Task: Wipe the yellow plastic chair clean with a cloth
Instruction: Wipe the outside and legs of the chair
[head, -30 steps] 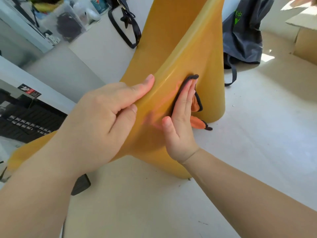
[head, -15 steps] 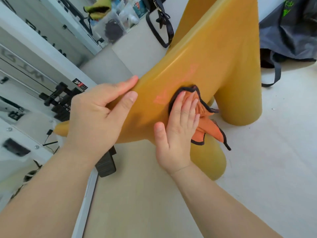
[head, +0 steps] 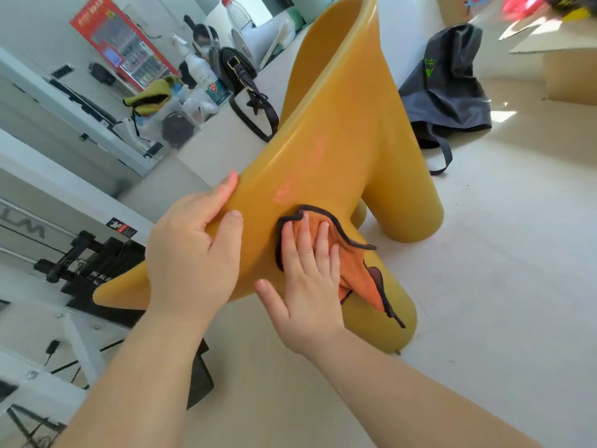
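Observation:
The yellow plastic chair stands on the pale floor, a tall moulded shape with thick rounded legs. My left hand grips its upper edge, thumb on top and fingers wrapped over. My right hand lies flat with fingers spread, pressing an orange cloth with dark trim against the chair's side. The cloth's loose end hangs down over the near leg. A pinkish smear shows on the chair above the cloth.
A grey bag lies on the floor behind the chair. A black handbag, bottles and a clear box crowd a white surface at the back left. A cardboard box sits far right. Black equipment stands at the left.
The view has swung up and back, showing more of the chair. My right hand with the cloth has slid down the chair's side toward the near leg. My left hand keeps its grip.

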The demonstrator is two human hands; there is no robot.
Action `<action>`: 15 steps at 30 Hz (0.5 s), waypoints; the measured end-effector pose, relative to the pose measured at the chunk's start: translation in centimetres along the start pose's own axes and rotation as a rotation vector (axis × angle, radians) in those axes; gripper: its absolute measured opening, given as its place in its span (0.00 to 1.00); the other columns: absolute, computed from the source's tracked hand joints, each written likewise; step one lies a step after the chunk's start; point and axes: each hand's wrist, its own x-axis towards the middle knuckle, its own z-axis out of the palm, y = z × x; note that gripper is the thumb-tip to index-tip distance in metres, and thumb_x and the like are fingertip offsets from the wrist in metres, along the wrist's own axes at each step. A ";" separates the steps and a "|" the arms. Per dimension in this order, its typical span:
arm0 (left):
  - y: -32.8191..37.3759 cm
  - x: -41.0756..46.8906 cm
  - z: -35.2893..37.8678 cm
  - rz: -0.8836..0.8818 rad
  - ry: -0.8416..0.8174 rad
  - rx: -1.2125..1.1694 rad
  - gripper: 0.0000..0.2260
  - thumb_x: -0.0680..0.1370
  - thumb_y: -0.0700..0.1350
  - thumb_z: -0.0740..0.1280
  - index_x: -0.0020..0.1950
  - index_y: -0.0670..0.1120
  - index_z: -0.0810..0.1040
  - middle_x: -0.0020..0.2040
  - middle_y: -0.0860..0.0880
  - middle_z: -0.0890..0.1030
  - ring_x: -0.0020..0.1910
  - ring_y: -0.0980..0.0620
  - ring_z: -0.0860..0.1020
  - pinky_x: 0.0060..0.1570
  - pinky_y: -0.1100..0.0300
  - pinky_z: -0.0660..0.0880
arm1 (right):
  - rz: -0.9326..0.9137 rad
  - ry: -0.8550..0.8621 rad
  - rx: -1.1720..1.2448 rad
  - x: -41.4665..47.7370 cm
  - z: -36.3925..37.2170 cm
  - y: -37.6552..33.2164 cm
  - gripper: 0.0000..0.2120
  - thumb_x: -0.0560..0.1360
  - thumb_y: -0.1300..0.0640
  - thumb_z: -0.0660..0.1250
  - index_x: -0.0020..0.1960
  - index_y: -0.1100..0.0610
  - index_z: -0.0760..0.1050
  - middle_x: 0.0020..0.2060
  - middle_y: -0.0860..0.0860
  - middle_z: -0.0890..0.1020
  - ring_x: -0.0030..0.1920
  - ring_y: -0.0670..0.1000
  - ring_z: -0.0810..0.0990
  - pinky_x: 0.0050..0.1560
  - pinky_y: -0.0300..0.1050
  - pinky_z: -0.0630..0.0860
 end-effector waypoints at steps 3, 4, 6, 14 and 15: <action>0.0 0.0 0.2 -0.023 -0.001 0.000 0.21 0.78 0.46 0.59 0.71 0.55 0.75 0.49 0.55 0.80 0.47 0.58 0.73 0.46 0.66 0.68 | 0.337 0.039 0.261 4.2 -2.2 3.3 0.47 0.71 0.22 0.39 0.82 0.46 0.37 0.83 0.44 0.42 0.82 0.55 0.40 0.80 0.61 0.44; 0.0 0.0 0.2 -0.027 -0.004 0.008 0.21 0.78 0.46 0.59 0.71 0.56 0.75 0.48 0.55 0.80 0.46 0.57 0.73 0.46 0.67 0.67 | 0.409 0.020 0.325 5.0 -2.6 3.6 0.48 0.70 0.22 0.39 0.83 0.46 0.38 0.83 0.44 0.43 0.82 0.56 0.41 0.80 0.62 0.44; 0.1 -0.1 0.2 -0.022 0.000 0.031 0.22 0.77 0.45 0.58 0.71 0.54 0.75 0.45 0.53 0.79 0.43 0.56 0.72 0.44 0.65 0.69 | 0.353 -0.001 0.299 3.6 -2.1 1.9 0.50 0.69 0.20 0.39 0.83 0.48 0.36 0.82 0.45 0.40 0.82 0.55 0.37 0.80 0.62 0.39; 0.4 -0.4 0.2 -0.060 0.018 -0.008 0.23 0.76 0.43 0.58 0.71 0.54 0.75 0.44 0.51 0.78 0.44 0.52 0.73 0.46 0.52 0.73 | -0.129 -0.191 -0.012 -2.7 0.2 0.6 0.41 0.76 0.25 0.37 0.82 0.46 0.34 0.78 0.38 0.30 0.78 0.52 0.26 0.75 0.51 0.33; 0.4 -0.4 0.1 -0.061 0.014 -0.014 0.24 0.76 0.43 0.58 0.71 0.55 0.75 0.44 0.52 0.78 0.44 0.53 0.73 0.47 0.52 0.73 | -0.142 -0.140 -0.047 -1.8 0.2 1.1 0.40 0.77 0.26 0.37 0.81 0.45 0.33 0.79 0.39 0.31 0.79 0.53 0.27 0.76 0.53 0.34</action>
